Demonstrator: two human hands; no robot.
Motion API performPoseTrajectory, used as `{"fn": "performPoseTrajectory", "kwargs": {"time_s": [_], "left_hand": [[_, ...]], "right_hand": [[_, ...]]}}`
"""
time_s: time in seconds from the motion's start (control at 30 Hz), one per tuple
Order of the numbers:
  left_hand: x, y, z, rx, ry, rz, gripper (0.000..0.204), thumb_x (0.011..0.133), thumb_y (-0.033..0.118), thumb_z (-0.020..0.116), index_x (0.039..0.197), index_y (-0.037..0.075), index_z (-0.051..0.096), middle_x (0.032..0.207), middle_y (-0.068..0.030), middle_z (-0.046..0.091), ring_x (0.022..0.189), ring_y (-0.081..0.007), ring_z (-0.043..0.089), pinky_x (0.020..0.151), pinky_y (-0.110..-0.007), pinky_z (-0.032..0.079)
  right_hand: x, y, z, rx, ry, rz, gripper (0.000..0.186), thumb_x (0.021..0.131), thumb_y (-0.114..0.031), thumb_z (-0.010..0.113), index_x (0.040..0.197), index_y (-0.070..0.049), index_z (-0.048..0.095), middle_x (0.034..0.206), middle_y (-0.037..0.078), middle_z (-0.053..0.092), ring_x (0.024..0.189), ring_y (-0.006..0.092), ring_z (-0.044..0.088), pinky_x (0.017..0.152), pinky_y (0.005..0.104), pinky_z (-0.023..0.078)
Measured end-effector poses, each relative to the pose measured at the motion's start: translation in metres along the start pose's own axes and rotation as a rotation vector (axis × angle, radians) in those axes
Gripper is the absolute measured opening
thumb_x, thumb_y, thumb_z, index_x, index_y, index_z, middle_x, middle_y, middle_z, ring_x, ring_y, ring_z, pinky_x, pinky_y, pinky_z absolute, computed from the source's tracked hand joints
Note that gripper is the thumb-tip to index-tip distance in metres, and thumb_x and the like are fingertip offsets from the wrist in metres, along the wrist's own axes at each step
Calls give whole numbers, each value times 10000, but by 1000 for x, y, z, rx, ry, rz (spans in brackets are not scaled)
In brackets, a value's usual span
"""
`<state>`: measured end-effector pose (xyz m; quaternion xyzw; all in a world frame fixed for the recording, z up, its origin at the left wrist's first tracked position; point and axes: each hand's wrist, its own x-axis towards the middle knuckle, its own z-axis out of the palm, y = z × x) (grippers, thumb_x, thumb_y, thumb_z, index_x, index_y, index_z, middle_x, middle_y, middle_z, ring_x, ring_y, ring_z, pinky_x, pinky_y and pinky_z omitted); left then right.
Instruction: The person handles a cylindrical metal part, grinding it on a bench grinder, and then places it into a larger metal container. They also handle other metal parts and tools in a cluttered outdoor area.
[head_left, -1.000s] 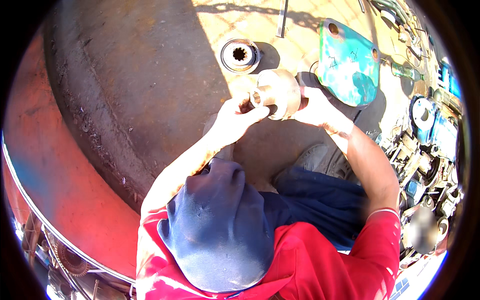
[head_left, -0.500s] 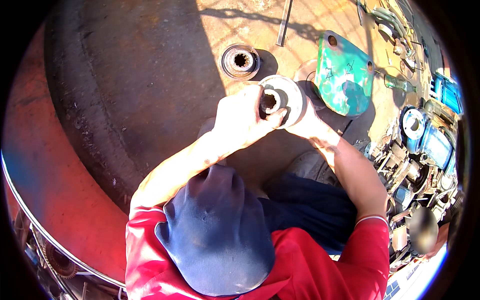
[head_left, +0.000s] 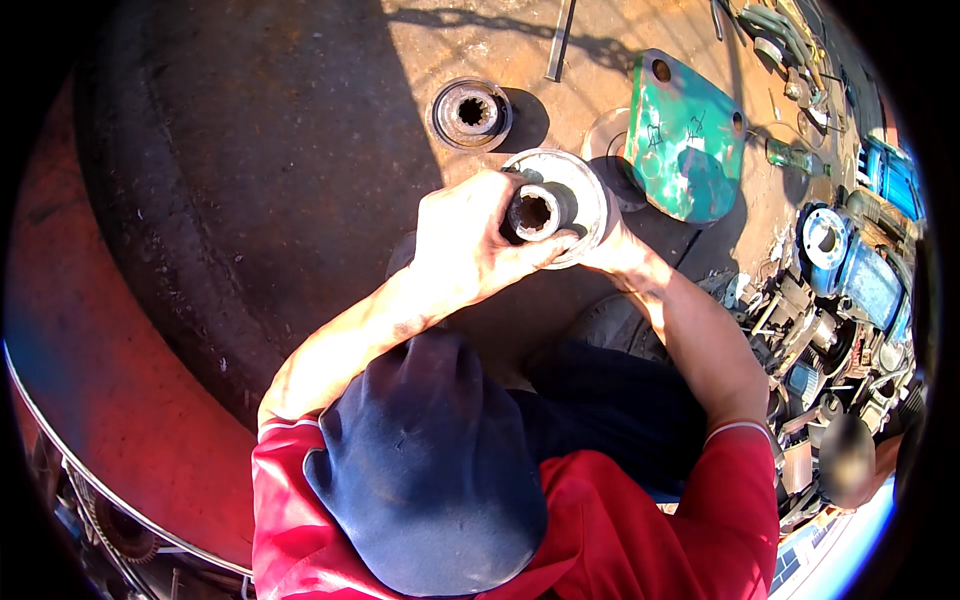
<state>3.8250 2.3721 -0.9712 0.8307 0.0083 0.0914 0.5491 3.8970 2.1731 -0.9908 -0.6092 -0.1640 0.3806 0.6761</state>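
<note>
Between my hands is a pale round metal flange [head_left: 583,190] with a splined hub [head_left: 533,213] standing up toward me. Whether hub and flange are one piece I cannot tell. My left hand [head_left: 465,225] wraps the hub from the left, its thumb along the near side. At the flange's right edge my right hand [head_left: 618,246] grips it, with most of its fingers hidden underneath. Just beyond, a similar splined flange [head_left: 471,112] lies on the rusty steel surface.
A green metal plate [head_left: 690,140] with holes lies to the right, beside a round disc [head_left: 605,135]. A glass bottle [head_left: 790,157] and a narrow metal bar [head_left: 561,45] are farther off. Scrap parts [head_left: 800,330] pile up at the right; a red curved panel [head_left: 130,400] borders the left.
The hub now tilts slightly more toward me and sits a little lower and further left. My hands keep their hold. The whole view has shifted slightly.
</note>
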Motion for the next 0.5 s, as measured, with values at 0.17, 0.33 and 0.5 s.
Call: {"fn": "performPoseTrajectory", "kwargs": {"time_s": [0.17, 0.33, 0.5], "left_hand": [[-1, 2, 0, -62, -7, -22, 557, 679, 462, 943, 935, 44, 678, 837, -111, 705, 732, -291, 728, 653, -385, 585], [6, 5, -4, 19, -72, 37, 592, 704, 478, 924, 1017, 33, 688, 881, -115, 710, 762, -299, 734, 680, -386, 592], [6, 7, -4, 1, -126, 73, 630, 726, 491, 906, 1085, 23, 684, 931, -130, 712, 809, -303, 738, 695, -384, 594]], "right_hand": [[-14, 28, -22, -104, -1, 70, 749, 769, -152, 930, 1407, -37, 553, 1338, 91, 646, 1207, 176, 610, 1033, 364, 518], [-17, -5, -3, 228, 94, 172, 838, 704, -138, 976, 1424, -55, 555, 1329, 81, 660, 1203, 170, 621, 1035, 369, 529], [-7, 1, -20, -58, -95, 116, 891, 760, -96, 931, 1510, -81, 450, 1467, 83, 564, 1331, 178, 548, 1121, 358, 464]]}}
